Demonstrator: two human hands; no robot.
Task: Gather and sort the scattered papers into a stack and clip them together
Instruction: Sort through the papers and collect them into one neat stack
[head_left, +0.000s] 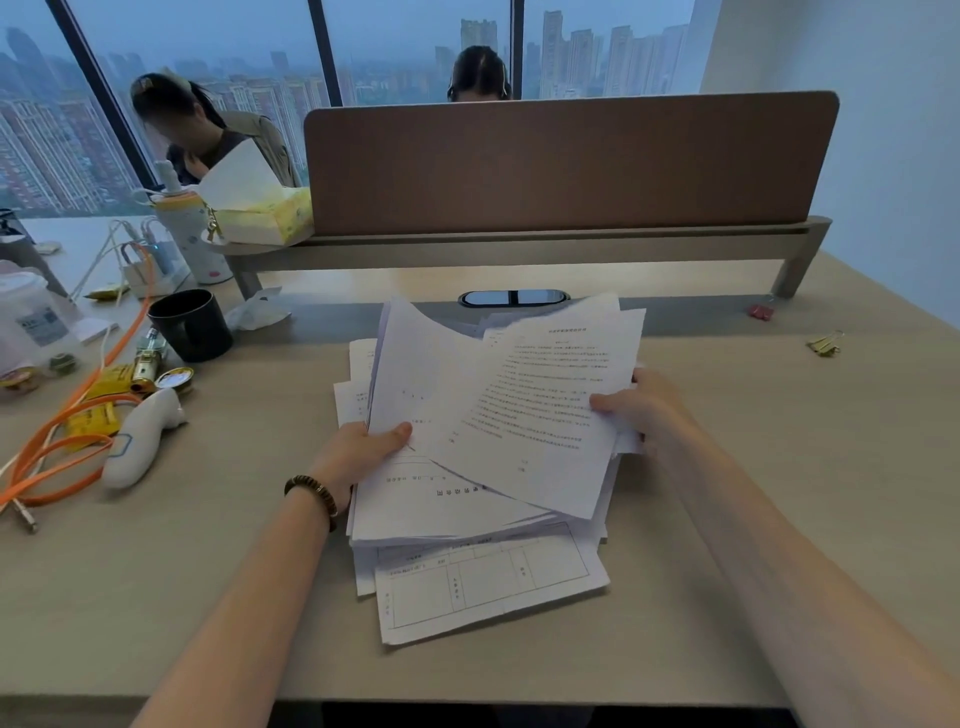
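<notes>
At centre of the surface (727, 597), your left hand (358, 449) pinches a raised sheaf of papers (415, 384) at its near edge, thumb on top. Your right hand (641, 402) grips a printed sheet (540, 410) by its right margin, fingers curled beneath it. Both rest above an uneven paper stack (483, 582) lying flat before you. Binder clips (826, 343) lie well apart at far right. Left of the papers, a black mug (192, 325) stands upright; its contents cannot be seen.

Mug (191, 325) and cables (62, 441) crowd left; right open.
</notes>
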